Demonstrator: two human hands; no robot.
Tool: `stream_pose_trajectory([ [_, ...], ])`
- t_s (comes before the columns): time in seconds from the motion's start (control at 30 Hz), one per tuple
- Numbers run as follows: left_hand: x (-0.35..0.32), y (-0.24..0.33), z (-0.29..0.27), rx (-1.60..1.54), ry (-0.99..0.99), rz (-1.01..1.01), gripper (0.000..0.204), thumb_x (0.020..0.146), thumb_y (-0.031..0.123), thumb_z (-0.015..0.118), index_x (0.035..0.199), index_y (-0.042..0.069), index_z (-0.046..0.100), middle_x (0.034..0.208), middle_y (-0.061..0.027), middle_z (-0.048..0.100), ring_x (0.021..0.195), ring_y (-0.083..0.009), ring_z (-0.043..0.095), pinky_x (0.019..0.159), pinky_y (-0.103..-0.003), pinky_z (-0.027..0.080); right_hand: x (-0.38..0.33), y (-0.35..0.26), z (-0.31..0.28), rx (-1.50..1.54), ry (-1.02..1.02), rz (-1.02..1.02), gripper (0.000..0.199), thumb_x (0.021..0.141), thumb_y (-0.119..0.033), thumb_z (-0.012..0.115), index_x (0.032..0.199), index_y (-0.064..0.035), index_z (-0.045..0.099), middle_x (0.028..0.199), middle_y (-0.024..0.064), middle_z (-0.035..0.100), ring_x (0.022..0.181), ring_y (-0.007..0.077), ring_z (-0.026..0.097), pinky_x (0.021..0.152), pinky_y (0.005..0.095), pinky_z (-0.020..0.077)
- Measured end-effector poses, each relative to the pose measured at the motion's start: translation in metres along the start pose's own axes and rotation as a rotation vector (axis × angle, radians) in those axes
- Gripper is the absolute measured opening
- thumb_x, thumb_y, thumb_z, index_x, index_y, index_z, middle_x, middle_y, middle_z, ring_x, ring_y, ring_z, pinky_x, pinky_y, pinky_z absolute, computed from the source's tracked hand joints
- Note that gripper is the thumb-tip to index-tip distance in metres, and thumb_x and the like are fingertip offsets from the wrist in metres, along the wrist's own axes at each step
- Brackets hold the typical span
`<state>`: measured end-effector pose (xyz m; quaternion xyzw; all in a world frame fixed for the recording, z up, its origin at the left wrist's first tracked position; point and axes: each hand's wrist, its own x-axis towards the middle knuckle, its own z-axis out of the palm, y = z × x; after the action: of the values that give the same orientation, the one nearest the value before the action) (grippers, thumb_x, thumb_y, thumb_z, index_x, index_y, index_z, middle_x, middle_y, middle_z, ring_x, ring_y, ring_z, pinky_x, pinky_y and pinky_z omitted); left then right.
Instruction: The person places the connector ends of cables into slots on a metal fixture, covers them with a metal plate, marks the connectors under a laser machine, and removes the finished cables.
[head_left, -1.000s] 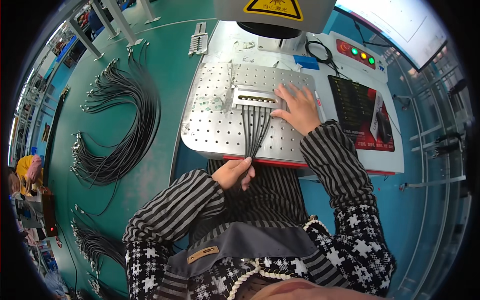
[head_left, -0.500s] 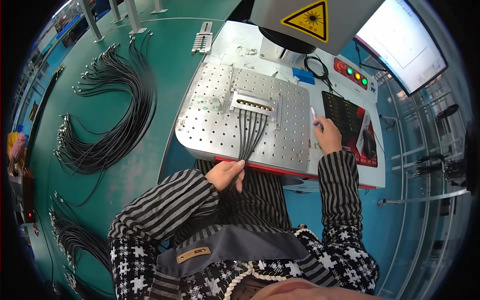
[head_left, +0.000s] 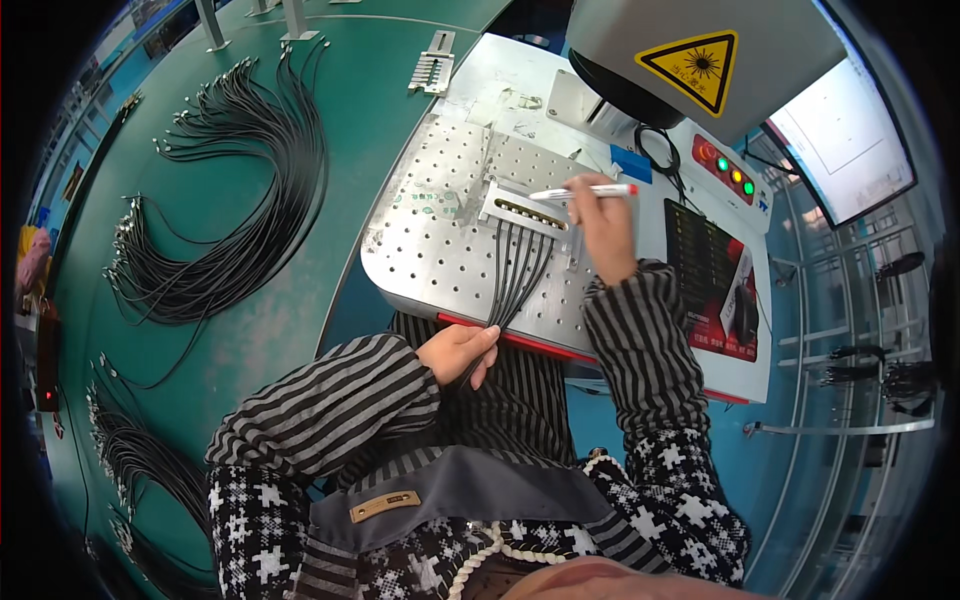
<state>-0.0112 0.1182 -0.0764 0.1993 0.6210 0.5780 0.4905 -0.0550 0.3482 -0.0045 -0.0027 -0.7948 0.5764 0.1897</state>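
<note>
Black cables run from a metal slotted fixture down to the near edge of the perforated metal plate. My left hand is closed round the bundle there, just past the plate's edge. Between the fingers of my right hand is a white marker pen with a red end. Its tip points left, over the upper edge of the fixture; whether it touches cannot be made out. The cable ends sit in a row inside the fixture's slot.
Bundles of black cables lie on the green table at left. A second slotted metal piece rests near the plate. Overhead hangs a grey machine head with a warning sign. A button panel, dark mat and monitor stand right.
My right hand has lifted the marker pen from the right of the plate and brought it up and left to the fixture. My left hand keeps its hold on the cables. The view has shifted slightly.
</note>
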Motion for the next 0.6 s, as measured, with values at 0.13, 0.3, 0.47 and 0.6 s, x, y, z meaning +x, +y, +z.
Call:
stream_pose_trajectory([
  [0.13, 0.001, -0.003, 0.000, 0.003, 0.000, 0.001, 0.048, 0.099, 0.036, 0.028, 0.068, 0.007, 0.051, 0.052, -0.0036, 0.052, 0.050, -0.0119, 0.047, 0.064, -0.019, 0.038, 0.008, 0.001, 0.020, -0.088, -0.069, 0.081, 0.019, 0.093, -0.016, 0.045, 0.090, -0.0018, 0.057, 0.059, -0.0020, 0.045, 0.051, 0.0062, 0.035, 0.047, 0.0189, 0.0271],
  [0.3, -0.001, 0.002, 0.000, -0.001, -0.008, 0.003, 0.048, 0.099, 0.036, 0.027, 0.068, 0.007, 0.051, 0.051, -0.0033, 0.052, 0.050, -0.0115, 0.046, 0.063, -0.019, 0.038, 0.008, 0.017, 0.021, -0.022, -0.087, 0.087, 0.019, 0.093, -0.016, 0.044, 0.088, -0.0020, 0.057, 0.057, -0.0034, 0.043, 0.049, 0.0058, 0.034, 0.046, 0.0188, 0.0265],
  [0.47, -0.003, 0.005, 0.000, 0.023, 0.008, -0.014, 0.049, 0.099, 0.037, 0.027, 0.068, 0.007, 0.051, 0.051, -0.0031, 0.051, 0.050, -0.0115, 0.046, 0.063, -0.020, 0.038, -0.001, 0.017, -0.009, -0.126, 0.008, 0.141, 0.018, 0.091, -0.014, 0.045, 0.084, -0.0023, 0.057, 0.061, -0.0019, 0.044, 0.051, 0.0049, 0.033, 0.046, 0.0186, 0.0255],
  [0.6, -0.003, 0.002, 0.000, 0.007, 0.003, -0.007, 0.049, 0.099, 0.037, 0.027, 0.068, 0.007, 0.051, 0.051, -0.0030, 0.051, 0.050, -0.0114, 0.046, 0.062, -0.019, 0.038, -0.014, 0.023, -0.035, -0.034, 0.087, 0.165, 0.018, 0.091, -0.013, 0.044, 0.082, -0.0029, 0.056, 0.065, -0.0006, 0.045, 0.053, 0.0048, 0.034, 0.046, 0.0175, 0.0244],
])
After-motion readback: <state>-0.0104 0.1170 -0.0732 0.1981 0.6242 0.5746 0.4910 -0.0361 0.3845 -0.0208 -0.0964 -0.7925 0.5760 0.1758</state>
